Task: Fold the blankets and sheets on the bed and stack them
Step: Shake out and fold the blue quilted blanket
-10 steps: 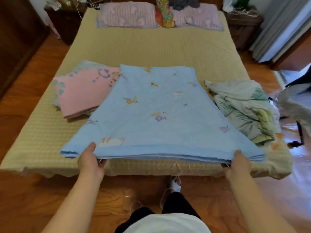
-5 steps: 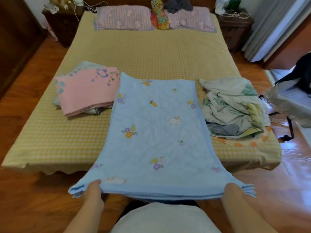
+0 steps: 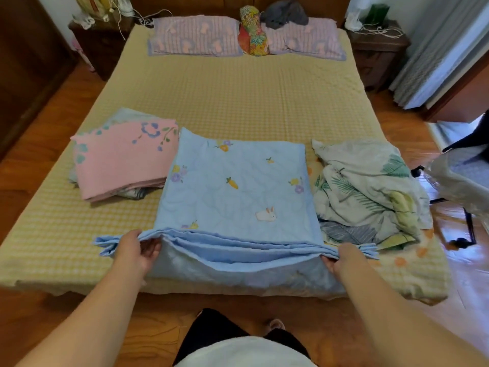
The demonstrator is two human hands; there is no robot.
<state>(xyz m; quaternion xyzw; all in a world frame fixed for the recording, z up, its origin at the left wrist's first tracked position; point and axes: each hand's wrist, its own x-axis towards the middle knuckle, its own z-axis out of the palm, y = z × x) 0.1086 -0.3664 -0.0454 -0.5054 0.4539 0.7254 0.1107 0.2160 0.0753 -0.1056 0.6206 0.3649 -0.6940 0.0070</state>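
Head view: one wide frame looking down over the foot of the bed.
Around: a folded pink blanket with blue flower print [image 3: 124,157] lies at centre left on top of other folded cloth; a crumpled white sheet with green leaf print [image 3: 370,189] lies at centre right, just beside the blue one.
Far end: two purple striped pillows [image 3: 195,35] at the top of the frame, with a bright patterned bolster [image 3: 251,30] between them and a grey bundle [image 3: 284,11] on the right pillow.
In the way: the lifted blue edge hides the layers beneath it and part of the bed's near edge; both forearms cross the lower frame.
Surface: a bed with a yellow checked quilted cover [image 3: 238,96] fills the middle of the frame.
Room: orange-brown wooden floor [image 3: 31,160], dark wooden nightstands [image 3: 378,51] at upper left and upper right, grey curtains [image 3: 444,49] at upper right.
Task thing: a light blue quilted blanket with rabbit, carrot and flower motifs [image 3: 232,186], folded into a rectangle in the centre, its near layered edge raised off the bed.
Left hand [image 3: 132,250]: grips the blue layered edge near its left corner, thumb on top.
Right hand [image 3: 344,256]: grips the same edge near its right corner, fingers curled round it.
Texture: the blue blanket shows stitched quilting; the leaf sheet is rumpled.
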